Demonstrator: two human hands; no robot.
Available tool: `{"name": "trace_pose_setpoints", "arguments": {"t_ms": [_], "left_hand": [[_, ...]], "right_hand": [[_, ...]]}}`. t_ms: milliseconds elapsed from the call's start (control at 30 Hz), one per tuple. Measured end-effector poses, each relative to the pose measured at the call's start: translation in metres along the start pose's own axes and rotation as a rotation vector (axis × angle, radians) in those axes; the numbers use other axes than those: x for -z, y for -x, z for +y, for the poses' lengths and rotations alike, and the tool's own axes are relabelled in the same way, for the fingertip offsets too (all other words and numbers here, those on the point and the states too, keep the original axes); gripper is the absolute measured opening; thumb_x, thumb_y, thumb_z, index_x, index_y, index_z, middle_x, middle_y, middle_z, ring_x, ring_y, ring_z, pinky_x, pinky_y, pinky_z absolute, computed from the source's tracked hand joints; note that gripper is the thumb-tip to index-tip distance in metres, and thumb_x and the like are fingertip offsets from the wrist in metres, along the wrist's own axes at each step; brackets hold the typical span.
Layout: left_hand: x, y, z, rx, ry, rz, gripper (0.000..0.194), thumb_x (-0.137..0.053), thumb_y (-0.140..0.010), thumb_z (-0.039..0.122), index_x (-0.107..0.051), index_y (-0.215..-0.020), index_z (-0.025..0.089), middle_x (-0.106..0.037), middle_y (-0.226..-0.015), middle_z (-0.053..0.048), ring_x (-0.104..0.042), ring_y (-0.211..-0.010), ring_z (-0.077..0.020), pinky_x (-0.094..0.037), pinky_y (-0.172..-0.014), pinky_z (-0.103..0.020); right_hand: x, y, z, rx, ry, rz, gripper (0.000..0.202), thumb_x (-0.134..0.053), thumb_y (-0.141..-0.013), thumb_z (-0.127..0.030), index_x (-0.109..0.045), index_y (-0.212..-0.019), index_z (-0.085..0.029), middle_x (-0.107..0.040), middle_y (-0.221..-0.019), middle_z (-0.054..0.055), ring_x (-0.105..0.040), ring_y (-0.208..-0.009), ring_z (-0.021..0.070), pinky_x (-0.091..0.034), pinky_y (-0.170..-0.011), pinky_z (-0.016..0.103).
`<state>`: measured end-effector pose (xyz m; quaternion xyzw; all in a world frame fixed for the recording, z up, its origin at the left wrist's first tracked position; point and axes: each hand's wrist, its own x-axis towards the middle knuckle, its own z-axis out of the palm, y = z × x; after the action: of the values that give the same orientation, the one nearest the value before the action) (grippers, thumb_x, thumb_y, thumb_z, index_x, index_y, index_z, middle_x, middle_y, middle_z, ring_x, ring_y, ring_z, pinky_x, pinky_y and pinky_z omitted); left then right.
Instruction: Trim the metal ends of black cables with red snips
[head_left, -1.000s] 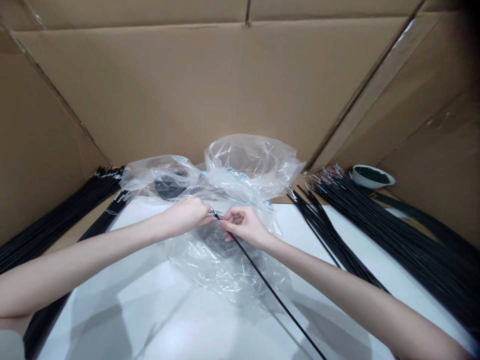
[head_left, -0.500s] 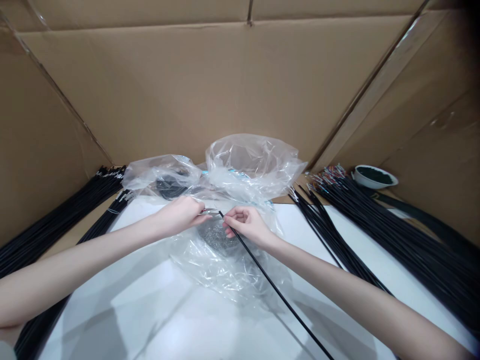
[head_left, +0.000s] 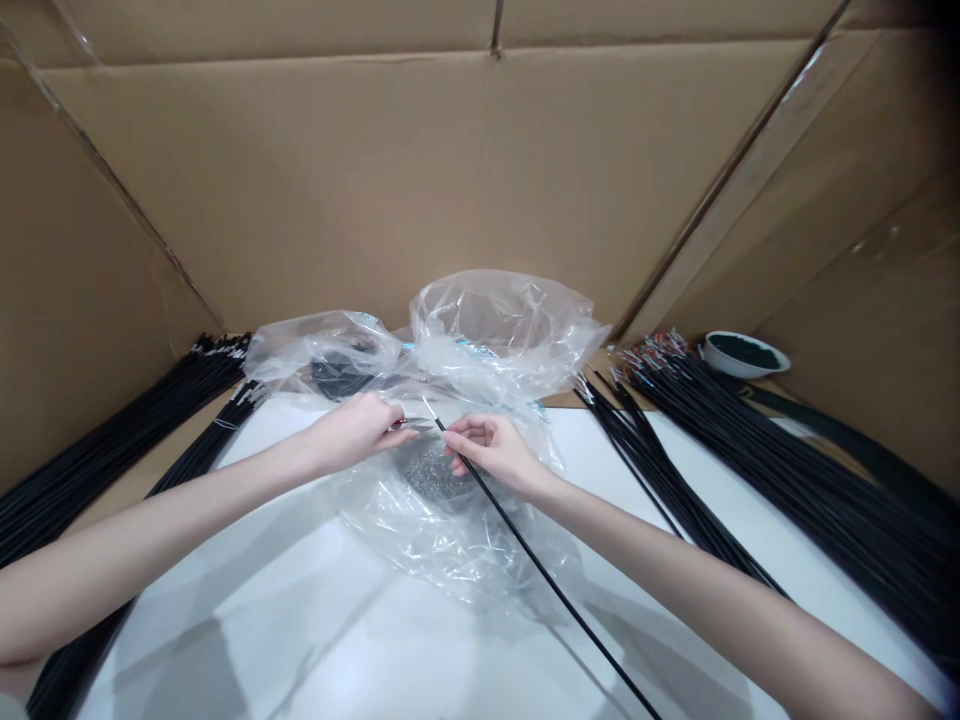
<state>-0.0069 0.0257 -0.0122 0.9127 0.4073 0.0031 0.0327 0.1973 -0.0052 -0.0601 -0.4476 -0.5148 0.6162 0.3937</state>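
My left hand (head_left: pixel 362 432) is closed around small scissors (head_left: pixel 420 425) with a bit of red at the handle; most of the handle is hidden in the fist. Their pointed metal blades lie beside the end of a black cable (head_left: pixel 525 538). Between thumb and fingers of my right hand (head_left: pixel 495 452) the cable is pinched just below its tip, and it slants down toward the lower right. A thin pale end sticks out of its black jacket. Below both hands is an open clear plastic bag (head_left: pixel 450 550) holding a heap of tiny grey pieces (head_left: pixel 435 470).
More clear plastic bags (head_left: pixel 502 320) stand behind, one with black coiled material. Bundles of black cables lie at the left (head_left: pixel 150 420) and right (head_left: pixel 765 480). A white bowl (head_left: pixel 784 366) with dark green contents sits back right. Cardboard walls (head_left: pixel 480 180) enclose the white table (head_left: pixel 360 660).
The pale end of the cable now shows longer beyond the black jacket. Both hands stay nearly in place, and the view has shifted slightly.
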Motion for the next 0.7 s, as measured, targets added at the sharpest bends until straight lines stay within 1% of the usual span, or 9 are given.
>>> {"name": "trace_pose_setpoints", "arguments": {"t_ms": [167,333,433,567,700], "left_hand": [[0.002,0.007,0.002,0.015,0.002,0.02,0.039,-0.041,-0.09,0.043,-0.057,-0.07,0.014,-0.056,-0.055,-0.002,-0.049,-0.046,-0.0108,-0.029,-0.048,-0.02],[0.005,0.0,0.013,0.012,-0.058,0.013,0.038,-0.04,-0.09,0.042,-0.058,-0.072,0.014,-0.06,-0.059,-0.004,-0.056,-0.053,-0.0145,-0.03,-0.049,-0.022],[0.005,-0.005,0.017,0.011,-0.091,0.002,0.035,-0.04,-0.091,0.039,-0.059,-0.075,0.014,-0.063,-0.063,-0.006,-0.059,-0.057,-0.0165,-0.032,-0.05,-0.023],[0.003,-0.008,0.017,0.016,-0.101,-0.007,0.036,-0.04,-0.091,0.037,-0.062,-0.075,0.013,-0.062,-0.06,-0.006,-0.06,-0.056,-0.0176,-0.033,-0.049,-0.023],[-0.002,-0.01,0.011,-0.007,-0.055,0.001,0.04,-0.04,-0.091,0.039,-0.063,-0.071,0.013,-0.061,-0.057,-0.006,-0.059,-0.053,-0.0165,-0.033,-0.048,-0.023]], "right_hand": [[0.001,0.0,-0.002,-0.038,-0.043,-0.039,0.039,-0.071,-0.063,-0.047,-0.061,-0.071,-0.01,-0.065,-0.064,0.004,-0.06,-0.051,0.0094,-0.051,-0.052,0.022],[-0.002,0.0,-0.004,-0.085,-0.096,-0.076,0.04,-0.071,-0.063,-0.048,-0.063,-0.073,-0.009,-0.064,-0.063,0.003,-0.059,-0.05,0.0084,-0.05,-0.052,0.022],[-0.004,0.0,-0.004,-0.087,-0.093,-0.107,0.04,-0.07,-0.065,-0.047,-0.063,-0.073,-0.009,-0.064,-0.062,0.003,-0.059,-0.05,0.0087,-0.05,-0.051,0.022],[-0.006,-0.002,-0.002,-0.072,-0.081,-0.08,0.041,-0.07,-0.063,-0.049,-0.062,-0.071,-0.009,-0.063,-0.061,0.002,-0.058,-0.05,0.0083,-0.049,-0.05,0.021],[-0.007,-0.004,0.001,-0.061,-0.042,-0.054,0.043,-0.069,-0.063,-0.051,-0.061,-0.071,-0.01,-0.062,-0.06,0.002,-0.059,-0.049,0.0086,-0.051,-0.05,0.021]]}}
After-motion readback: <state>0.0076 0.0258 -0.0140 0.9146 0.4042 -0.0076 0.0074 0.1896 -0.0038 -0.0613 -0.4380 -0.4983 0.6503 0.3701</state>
